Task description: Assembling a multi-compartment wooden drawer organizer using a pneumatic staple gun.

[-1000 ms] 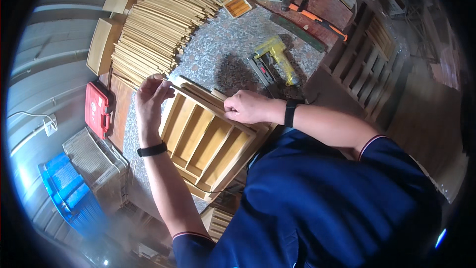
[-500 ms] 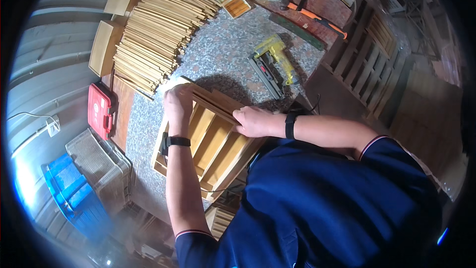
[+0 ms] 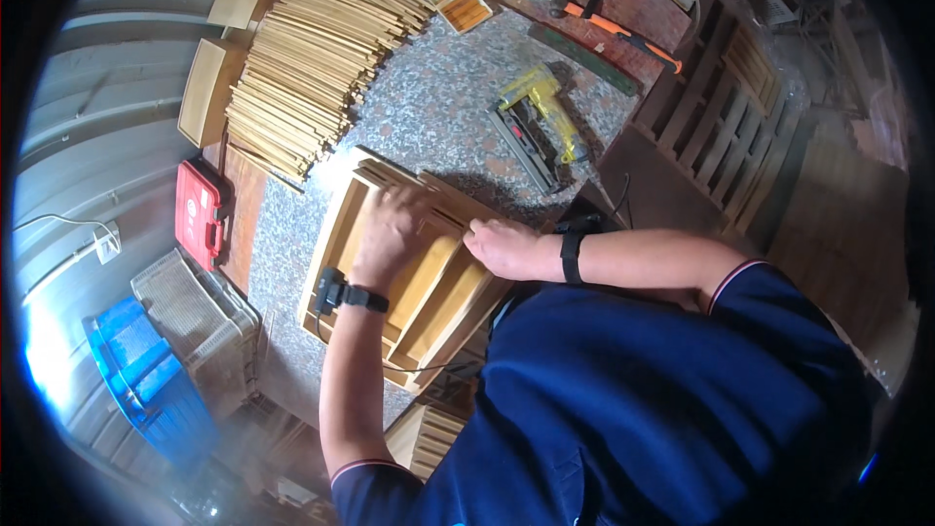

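Observation:
A slatted wooden frame (image 3: 343,244) lies flat on the speckled stone worktop (image 3: 429,112) in front of me. My left hand (image 3: 390,229) rests palm down on its slats near the far end, fingers spread. My right hand (image 3: 502,248) presses on the frame's right rail, fingers curled over the wood. Both wrists wear black bands. A yellow nail gun (image 3: 541,117) lies just beyond the frame, untouched.
A big stack of thin wooden slats (image 3: 312,58) sits at the far left of the worktop. A red case (image 3: 202,209) lies at the left edge. An orange-handled tool (image 3: 623,29), a small box of fasteners (image 3: 458,0) and finished slatted frames (image 3: 721,117) lie further right. A blue crate (image 3: 136,370) stands below.
My left hand came back from the slat stack's edge onto the frame and now lies flat on the slats. The frame has slid nearer to me. My right hand stays on the right rail.

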Demonstrator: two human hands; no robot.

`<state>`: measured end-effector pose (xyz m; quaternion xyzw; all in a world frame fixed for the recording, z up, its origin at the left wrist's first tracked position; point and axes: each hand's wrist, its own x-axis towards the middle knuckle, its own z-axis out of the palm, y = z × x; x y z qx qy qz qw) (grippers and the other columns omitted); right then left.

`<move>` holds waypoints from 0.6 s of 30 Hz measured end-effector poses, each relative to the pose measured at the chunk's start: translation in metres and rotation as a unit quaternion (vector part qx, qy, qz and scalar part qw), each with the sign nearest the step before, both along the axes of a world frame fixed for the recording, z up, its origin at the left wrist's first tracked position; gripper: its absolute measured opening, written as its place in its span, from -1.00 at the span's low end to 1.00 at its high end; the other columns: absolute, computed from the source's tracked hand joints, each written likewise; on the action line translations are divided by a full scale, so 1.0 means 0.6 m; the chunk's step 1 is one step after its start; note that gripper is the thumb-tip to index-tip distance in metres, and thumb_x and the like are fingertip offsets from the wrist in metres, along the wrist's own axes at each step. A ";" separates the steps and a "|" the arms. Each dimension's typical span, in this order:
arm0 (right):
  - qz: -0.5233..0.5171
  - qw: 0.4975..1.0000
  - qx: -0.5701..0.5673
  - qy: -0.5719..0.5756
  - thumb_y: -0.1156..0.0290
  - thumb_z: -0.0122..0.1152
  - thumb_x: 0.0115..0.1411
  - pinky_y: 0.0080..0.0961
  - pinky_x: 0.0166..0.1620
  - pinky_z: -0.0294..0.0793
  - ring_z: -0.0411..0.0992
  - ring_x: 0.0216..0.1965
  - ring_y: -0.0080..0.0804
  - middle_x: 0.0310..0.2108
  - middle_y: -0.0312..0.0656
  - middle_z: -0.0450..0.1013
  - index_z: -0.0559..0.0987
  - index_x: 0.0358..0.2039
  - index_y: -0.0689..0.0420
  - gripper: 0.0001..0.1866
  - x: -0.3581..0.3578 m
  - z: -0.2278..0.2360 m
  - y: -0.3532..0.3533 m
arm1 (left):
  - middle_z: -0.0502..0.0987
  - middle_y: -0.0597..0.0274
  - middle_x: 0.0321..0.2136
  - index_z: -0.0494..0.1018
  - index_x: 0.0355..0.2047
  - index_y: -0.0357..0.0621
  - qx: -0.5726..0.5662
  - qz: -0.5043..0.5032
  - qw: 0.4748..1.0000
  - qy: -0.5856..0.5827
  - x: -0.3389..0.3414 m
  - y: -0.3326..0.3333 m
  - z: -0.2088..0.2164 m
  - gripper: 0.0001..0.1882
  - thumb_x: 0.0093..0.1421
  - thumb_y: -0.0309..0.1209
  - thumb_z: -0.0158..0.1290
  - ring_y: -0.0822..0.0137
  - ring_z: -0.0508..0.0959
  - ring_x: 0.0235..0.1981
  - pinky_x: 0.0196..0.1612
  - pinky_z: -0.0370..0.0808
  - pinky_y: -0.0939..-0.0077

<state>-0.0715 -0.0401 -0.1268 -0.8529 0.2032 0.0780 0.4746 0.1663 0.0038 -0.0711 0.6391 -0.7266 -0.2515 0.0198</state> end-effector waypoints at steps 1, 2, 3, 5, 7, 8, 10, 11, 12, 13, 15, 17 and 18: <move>0.028 1.000 -0.010 0.008 0.43 -0.02 0.37 0.00 -0.02 0.60 0.59 -0.14 0.17 -0.19 0.16 0.53 0.57 -0.22 0.34 -0.75 -0.001 0.013 -0.013 | 0.61 0.21 0.07 0.65 0.03 0.04 -0.019 -0.028 0.999 0.010 -0.015 0.014 -0.001 -0.53 0.14 -0.09 0.36 0.08 0.52 0.18 0.32 0.36 0.02; 0.055 0.998 -0.020 0.018 0.40 0.01 0.37 0.00 -0.01 0.60 0.60 -0.14 0.17 -0.19 0.15 0.53 0.58 -0.24 0.31 -0.75 -0.006 0.023 -0.034 | 0.62 0.23 0.03 0.65 0.00 0.03 -0.039 -0.056 0.997 0.021 -0.028 0.024 -0.004 -0.54 0.13 -0.10 0.37 0.10 0.54 0.14 0.28 0.38 0.02; 0.086 0.994 -0.054 -0.030 0.32 0.09 0.37 -0.01 -0.02 0.60 0.60 -0.13 0.14 -0.17 0.13 0.53 0.59 -0.25 0.26 -0.75 -0.023 -0.018 -0.053 | 0.62 0.23 0.03 0.65 0.00 0.03 -0.040 -0.065 0.997 0.023 -0.042 0.016 0.001 -0.54 0.13 -0.10 0.37 0.10 0.54 0.14 0.28 0.38 0.02; -0.194 0.973 -0.093 -0.085 0.21 0.30 0.32 -0.05 -0.10 0.59 0.54 -0.18 0.08 -0.27 -0.03 0.49 0.60 -0.25 0.12 -0.78 -0.038 0.007 -0.102 | 0.62 0.23 -0.03 0.65 -0.11 -0.01 0.003 -0.033 0.999 0.027 -0.056 0.022 0.007 -0.60 0.10 -0.12 0.36 0.10 0.55 0.09 0.22 0.41 0.03; -0.286 0.944 -0.167 0.010 0.24 0.39 0.28 -0.12 0.09 0.52 0.46 -0.02 0.09 -0.03 0.00 0.45 0.53 0.01 0.12 -0.62 -0.066 0.036 -0.175 | 0.61 0.21 -0.04 0.63 -0.15 -0.03 -0.002 -0.022 0.999 0.033 -0.061 0.031 0.017 -0.63 0.10 -0.15 0.35 0.09 0.55 0.08 0.22 0.42 0.07; -0.317 0.922 -0.206 0.084 0.21 0.42 0.26 -0.09 0.21 0.44 0.39 0.11 0.12 0.06 0.05 0.40 0.44 0.16 0.19 -0.44 -0.076 0.048 -0.204 | 0.60 0.19 -0.06 0.62 -0.19 -0.05 -0.012 -0.023 0.999 0.044 -0.067 0.030 0.020 -0.66 0.10 -0.17 0.35 0.08 0.54 0.08 0.21 0.43 0.11; -0.311 0.915 -0.232 0.110 0.15 0.45 0.22 -0.03 0.30 0.38 0.34 0.25 0.19 0.18 0.17 0.38 0.37 0.23 0.24 -0.30 -0.106 0.020 -0.241 | 0.59 0.19 -0.07 0.62 -0.20 -0.06 -0.032 -0.037 0.998 0.037 -0.082 0.029 0.015 -0.70 0.12 -0.21 0.31 0.09 0.54 0.06 0.20 0.44 0.14; -0.316 0.923 -0.186 0.118 0.16 0.44 0.21 -0.02 0.28 0.40 0.37 0.24 0.20 0.16 0.19 0.41 0.37 0.22 0.26 -0.30 -0.108 0.000 -0.248 | 0.59 0.18 -0.09 0.61 -0.21 -0.07 -0.053 -0.046 0.997 0.029 -0.089 0.030 0.011 -0.74 0.14 -0.25 0.28 0.10 0.53 0.05 0.18 0.45 0.16; -0.320 0.928 -0.140 0.127 0.17 0.44 0.20 -0.02 0.27 0.42 0.40 0.22 0.22 0.14 0.20 0.44 0.36 0.21 0.27 -0.30 -0.108 -0.011 -0.255 | 0.59 0.18 -0.09 0.61 -0.21 -0.07 -0.053 -0.050 0.997 0.030 -0.096 0.032 0.003 -0.74 0.14 -0.25 0.28 0.10 0.53 0.05 0.18 0.45 0.16; -0.323 0.928 -0.138 0.128 0.17 0.44 0.20 -0.02 0.27 0.42 0.40 0.22 0.22 0.14 0.20 0.44 0.36 0.21 0.27 -0.30 -0.106 -0.020 -0.266 | 0.58 0.18 -0.12 0.61 -0.23 -0.08 -0.048 -0.048 0.997 0.030 -0.103 0.037 -0.006 -0.78 0.14 -0.28 0.24 0.11 0.53 0.03 0.17 0.44 0.17; -0.311 0.936 -0.106 0.123 0.19 0.42 0.18 -0.01 0.21 0.48 0.48 0.13 0.25 0.05 0.23 0.52 0.38 0.18 0.29 -0.33 -0.097 -0.038 -0.286 | 0.55 0.18 -0.21 0.60 -0.26 -0.08 -0.072 -0.051 0.996 0.018 -0.113 0.044 -0.024 -0.82 0.14 -0.33 0.17 0.10 0.54 -0.06 0.12 0.47 0.14; -0.321 0.938 -0.064 0.110 0.23 0.40 0.15 -0.03 0.09 0.56 0.57 0.00 0.17 -0.06 0.23 0.57 0.40 0.12 0.31 -0.37 -0.069 -0.031 -0.290 | 0.56 0.18 -0.21 0.60 -0.27 -0.08 -0.057 -0.050 0.997 0.019 -0.114 0.048 -0.029 -0.83 0.15 -0.33 0.17 0.10 0.55 -0.06 0.12 0.49 0.14; -0.331 0.938 -0.027 0.098 0.26 0.37 0.13 -0.05 -0.04 0.65 0.65 -0.14 0.08 -0.17 0.23 0.61 0.42 0.07 0.33 -0.42 -0.059 -0.030 -0.293 | 0.57 0.18 -0.21 0.60 -0.27 -0.07 -0.047 -0.049 0.997 0.022 -0.115 0.051 -0.031 -0.83 0.15 -0.33 0.17 0.10 0.57 -0.06 0.11 0.50 0.13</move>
